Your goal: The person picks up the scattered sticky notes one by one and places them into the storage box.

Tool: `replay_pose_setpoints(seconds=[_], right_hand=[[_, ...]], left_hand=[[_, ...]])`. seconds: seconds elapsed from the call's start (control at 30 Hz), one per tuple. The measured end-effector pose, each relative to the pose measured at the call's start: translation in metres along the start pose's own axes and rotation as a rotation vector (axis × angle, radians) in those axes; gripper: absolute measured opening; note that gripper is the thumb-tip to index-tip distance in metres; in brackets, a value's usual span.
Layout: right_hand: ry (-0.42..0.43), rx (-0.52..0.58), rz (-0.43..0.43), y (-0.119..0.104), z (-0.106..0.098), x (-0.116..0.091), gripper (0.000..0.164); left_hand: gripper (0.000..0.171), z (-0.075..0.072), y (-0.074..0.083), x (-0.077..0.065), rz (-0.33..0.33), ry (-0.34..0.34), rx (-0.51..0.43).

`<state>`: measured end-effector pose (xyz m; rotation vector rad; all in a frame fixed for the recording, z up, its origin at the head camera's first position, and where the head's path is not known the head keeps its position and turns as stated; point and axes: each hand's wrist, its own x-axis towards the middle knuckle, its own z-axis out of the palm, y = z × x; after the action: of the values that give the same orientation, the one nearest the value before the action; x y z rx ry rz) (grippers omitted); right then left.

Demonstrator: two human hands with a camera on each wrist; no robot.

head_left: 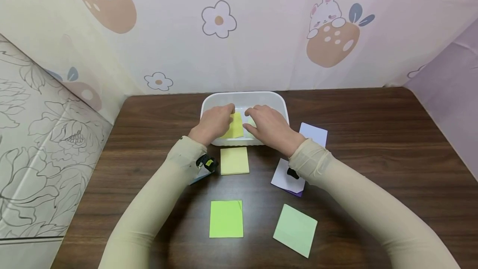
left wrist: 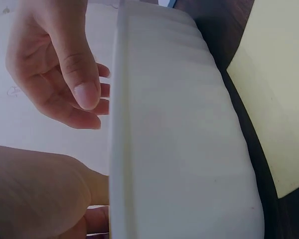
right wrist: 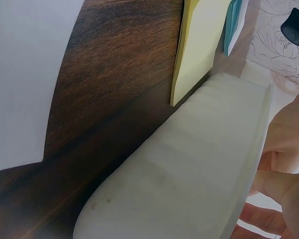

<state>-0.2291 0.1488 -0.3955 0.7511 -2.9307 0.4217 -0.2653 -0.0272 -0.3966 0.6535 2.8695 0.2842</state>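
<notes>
Both hands reach into a white plastic basin (head_left: 242,98) at the back of the table. My left hand (head_left: 215,123) has loosely bent fingers at the edge of a yellow sticky note (head_left: 236,128) lying in the basin. My right hand (head_left: 269,125) hovers over the basin's right half, fingers relaxed and thumb apart, with nothing between them. A pale green note (head_left: 252,127) shows partly beneath it. In the left wrist view, the basin's side wall (left wrist: 184,124) hides the left fingertips. The right wrist view shows the right hand (right wrist: 295,199) behind the rim.
Before the basin lies a pale yellow note pad (head_left: 234,161). Nearer are a bright green pad (head_left: 226,219) and a mint pad (head_left: 295,230). White-topped purple pad (head_left: 286,176) and white pad (head_left: 314,133) lie right; a blue-edged pad (head_left: 200,174) is partly under the left wrist.
</notes>
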Motion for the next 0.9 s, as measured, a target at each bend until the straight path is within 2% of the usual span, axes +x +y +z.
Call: replay_pose_setpoints(seconds=[0.5,0.9], right_hand=[[-0.023,-0.011,0.022,0.0021,0.0007,0.0003,0.037],[-0.040,-0.010,0.026,0.0031,0.0006,0.0019,0.038]], left_hand=[[0.024,0.0010,-0.0010,0.0043,-0.019,-0.070,0.002],[0.025,0.0024,-0.0035,0.0080,-0.025,-0.088,0.008]])
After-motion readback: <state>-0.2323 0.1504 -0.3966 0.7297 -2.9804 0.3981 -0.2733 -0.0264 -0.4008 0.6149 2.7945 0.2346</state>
